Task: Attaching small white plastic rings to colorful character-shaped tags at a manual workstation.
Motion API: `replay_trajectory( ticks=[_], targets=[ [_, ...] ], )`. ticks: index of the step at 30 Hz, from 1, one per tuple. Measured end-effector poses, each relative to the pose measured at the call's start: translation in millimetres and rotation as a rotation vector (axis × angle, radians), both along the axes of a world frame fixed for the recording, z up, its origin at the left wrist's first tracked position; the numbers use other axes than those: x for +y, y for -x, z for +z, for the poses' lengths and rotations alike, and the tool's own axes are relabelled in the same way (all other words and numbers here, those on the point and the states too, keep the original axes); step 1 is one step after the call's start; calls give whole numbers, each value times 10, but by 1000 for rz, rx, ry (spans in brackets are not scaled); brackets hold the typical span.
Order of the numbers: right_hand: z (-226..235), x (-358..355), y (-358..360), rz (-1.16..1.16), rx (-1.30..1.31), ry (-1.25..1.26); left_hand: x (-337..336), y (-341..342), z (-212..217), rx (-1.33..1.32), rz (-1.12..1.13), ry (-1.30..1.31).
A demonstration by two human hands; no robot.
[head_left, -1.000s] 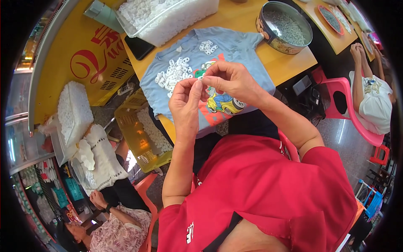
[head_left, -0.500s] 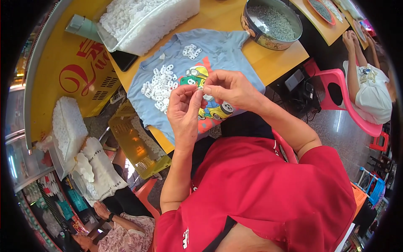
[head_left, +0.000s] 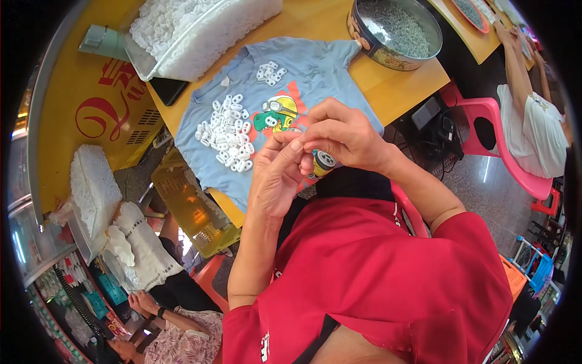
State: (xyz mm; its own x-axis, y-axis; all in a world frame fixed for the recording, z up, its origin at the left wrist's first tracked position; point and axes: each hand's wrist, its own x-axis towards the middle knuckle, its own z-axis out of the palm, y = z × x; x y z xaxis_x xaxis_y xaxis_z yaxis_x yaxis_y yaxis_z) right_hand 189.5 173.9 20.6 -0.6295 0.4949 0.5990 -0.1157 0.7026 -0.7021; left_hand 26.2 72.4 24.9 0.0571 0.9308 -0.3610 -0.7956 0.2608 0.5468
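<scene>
Over the shirt's (head_left: 285,60) near edge, left hand (head_left: 277,176) and right hand (head_left: 350,138) meet, fingers pinched narrow, anything between hidden. The tub (head_left: 206,50) at the table's (head_left: 394,91) left edge is cut off.

A hand could pass over the shirt (head_left: 330,65) between the small pile (head_left: 271,73) and tin (head_left: 394,57); 1 tub (head_left: 209,47) blocks far left.

Left hand (head_left: 274,176) and right hand (head_left: 353,136) meet beside white pieces (head_left: 227,132) on a blue shirt (head_left: 257,94).
</scene>
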Motion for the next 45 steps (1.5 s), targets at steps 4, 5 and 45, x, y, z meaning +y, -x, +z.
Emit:
replay_trajectory(
  ticks=[4, 5, 45],
  targets=[
    [-71, -41, 17, -140, 28, -17, -7, -102, 29, -75, -5, 43],
    [-71, -70, 25, -138, 25, -14, -6, -160, 40, -6, 49, 17],
    [-24, 1037, 140, 14, -644, -698, -184, -50, -202, 578, 279, -65]
  ],
)
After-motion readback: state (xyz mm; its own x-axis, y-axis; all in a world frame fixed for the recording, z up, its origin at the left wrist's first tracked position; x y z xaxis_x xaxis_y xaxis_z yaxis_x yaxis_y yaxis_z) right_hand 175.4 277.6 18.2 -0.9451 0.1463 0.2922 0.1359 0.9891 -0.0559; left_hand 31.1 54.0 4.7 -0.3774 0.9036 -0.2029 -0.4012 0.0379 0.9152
